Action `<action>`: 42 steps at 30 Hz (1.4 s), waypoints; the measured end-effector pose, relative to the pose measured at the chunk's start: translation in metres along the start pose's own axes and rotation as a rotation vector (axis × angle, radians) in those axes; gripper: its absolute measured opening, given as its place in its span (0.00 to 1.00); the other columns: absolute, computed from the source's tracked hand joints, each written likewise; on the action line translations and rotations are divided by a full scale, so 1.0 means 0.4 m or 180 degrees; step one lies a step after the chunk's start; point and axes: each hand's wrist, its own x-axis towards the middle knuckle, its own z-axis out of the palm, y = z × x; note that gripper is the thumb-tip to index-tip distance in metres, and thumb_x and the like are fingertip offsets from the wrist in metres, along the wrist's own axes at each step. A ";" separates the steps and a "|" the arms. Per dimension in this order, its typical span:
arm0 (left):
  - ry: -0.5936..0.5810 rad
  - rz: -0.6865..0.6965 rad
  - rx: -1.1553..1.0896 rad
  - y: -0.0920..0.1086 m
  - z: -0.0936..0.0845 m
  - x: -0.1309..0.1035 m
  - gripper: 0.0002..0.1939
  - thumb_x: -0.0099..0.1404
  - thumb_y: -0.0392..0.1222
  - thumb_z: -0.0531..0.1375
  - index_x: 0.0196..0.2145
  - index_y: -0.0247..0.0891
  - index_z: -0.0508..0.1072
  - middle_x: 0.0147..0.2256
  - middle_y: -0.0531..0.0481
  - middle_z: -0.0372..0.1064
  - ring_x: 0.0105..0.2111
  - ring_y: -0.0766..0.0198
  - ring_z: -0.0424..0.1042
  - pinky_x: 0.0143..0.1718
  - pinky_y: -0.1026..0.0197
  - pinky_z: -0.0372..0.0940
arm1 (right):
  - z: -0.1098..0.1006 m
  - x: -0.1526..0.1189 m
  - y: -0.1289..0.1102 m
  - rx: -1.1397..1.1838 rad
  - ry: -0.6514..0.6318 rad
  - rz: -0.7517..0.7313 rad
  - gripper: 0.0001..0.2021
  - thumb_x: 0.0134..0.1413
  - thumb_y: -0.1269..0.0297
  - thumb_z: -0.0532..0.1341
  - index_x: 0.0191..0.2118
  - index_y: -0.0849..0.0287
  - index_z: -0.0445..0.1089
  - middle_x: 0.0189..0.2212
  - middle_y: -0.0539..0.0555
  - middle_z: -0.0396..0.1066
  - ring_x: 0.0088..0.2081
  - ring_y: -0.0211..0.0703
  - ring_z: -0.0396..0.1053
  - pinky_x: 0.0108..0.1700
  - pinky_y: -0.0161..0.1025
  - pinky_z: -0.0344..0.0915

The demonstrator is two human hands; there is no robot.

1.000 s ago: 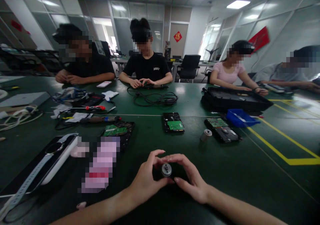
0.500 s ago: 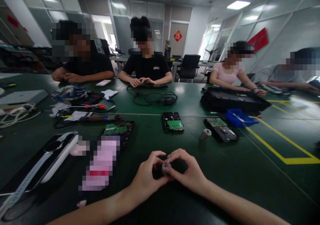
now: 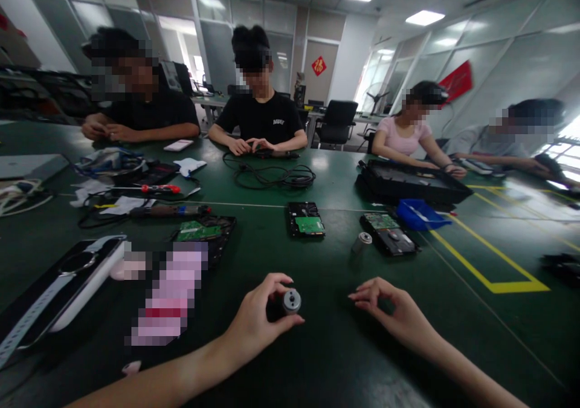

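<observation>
A small round metal motor [image 3: 291, 301], its end face with a dark centre turned up, is between the thumb and fingers of my left hand [image 3: 260, 314]. My right hand [image 3: 399, 311] is apart from it, over the table to the right. Its thumb and fingertips are pinched together; whatever they hold, if anything, is too small to make out. A second metal motor [image 3: 362, 242] stands beyond my right hand. Near it lies a hard drive [image 3: 393, 234] with a green circuit board, and another hard drive [image 3: 307, 219] lies farther left.
On the left are a phone in a pink case [image 3: 165, 299], a watch [image 3: 75, 266], an electric screwdriver [image 3: 163, 211] and a red-handled screwdriver [image 3: 161, 189]. A blue tray [image 3: 421, 214] and a black casing [image 3: 412, 181] sit at the right. Several people work across the green table [image 3: 254, 239].
My right hand has come off the motor and moved right, fingers pinched. My left hand keeps the motor, whose end face now shows. The view has shifted slightly.
</observation>
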 end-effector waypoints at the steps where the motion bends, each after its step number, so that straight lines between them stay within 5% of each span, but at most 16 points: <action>1: 0.0002 0.0007 0.0017 -0.001 0.000 0.000 0.28 0.53 0.43 0.71 0.48 0.44 0.64 0.36 0.54 0.74 0.38 0.58 0.75 0.42 0.56 0.67 | -0.001 -0.011 0.014 -0.0046 -0.0015 0.0030 0.13 0.58 0.58 0.62 0.26 0.59 0.64 0.39 0.59 0.74 0.43 0.49 0.76 0.46 0.46 0.73; 10: 0.0097 0.0038 0.0224 0.001 0.001 -0.002 0.26 0.52 0.43 0.72 0.46 0.44 0.67 0.41 0.52 0.73 0.37 0.58 0.75 0.40 0.58 0.68 | 0.010 -0.019 0.040 -0.0252 0.0104 -0.0097 0.13 0.53 0.62 0.66 0.22 0.57 0.64 0.35 0.57 0.77 0.46 0.52 0.75 0.46 0.48 0.72; 14: 0.0129 0.0010 0.0283 0.008 0.000 -0.002 0.27 0.51 0.43 0.72 0.46 0.44 0.67 0.37 0.54 0.74 0.35 0.58 0.74 0.38 0.58 0.68 | 0.043 0.016 -0.041 0.0190 0.0228 -0.0117 0.13 0.54 0.65 0.65 0.24 0.57 0.61 0.34 0.55 0.76 0.42 0.48 0.76 0.44 0.44 0.72; 21: 0.0098 0.0006 0.0085 0.008 0.004 -0.002 0.26 0.51 0.39 0.72 0.46 0.44 0.67 0.38 0.54 0.75 0.36 0.59 0.75 0.39 0.59 0.68 | 0.180 0.102 -0.178 0.0515 -0.0072 -0.0599 0.12 0.53 0.71 0.64 0.24 0.57 0.60 0.33 0.53 0.76 0.39 0.44 0.75 0.42 0.41 0.71; 37: 0.0083 0.0063 -0.0069 0.001 0.007 0.000 0.25 0.51 0.34 0.71 0.45 0.43 0.67 0.40 0.53 0.74 0.38 0.59 0.74 0.41 0.59 0.68 | 0.219 0.124 -0.137 0.0112 -0.0079 -0.0894 0.15 0.53 0.71 0.64 0.21 0.58 0.60 0.29 0.51 0.74 0.34 0.40 0.72 0.39 0.37 0.66; 42: 0.0120 0.0043 -0.0121 0.001 0.010 -0.002 0.26 0.51 0.35 0.72 0.45 0.44 0.67 0.38 0.55 0.74 0.36 0.60 0.74 0.40 0.60 0.68 | 0.207 0.117 -0.141 0.0012 0.0236 -0.0846 0.11 0.52 0.68 0.65 0.25 0.58 0.61 0.26 0.50 0.69 0.30 0.39 0.68 0.36 0.36 0.64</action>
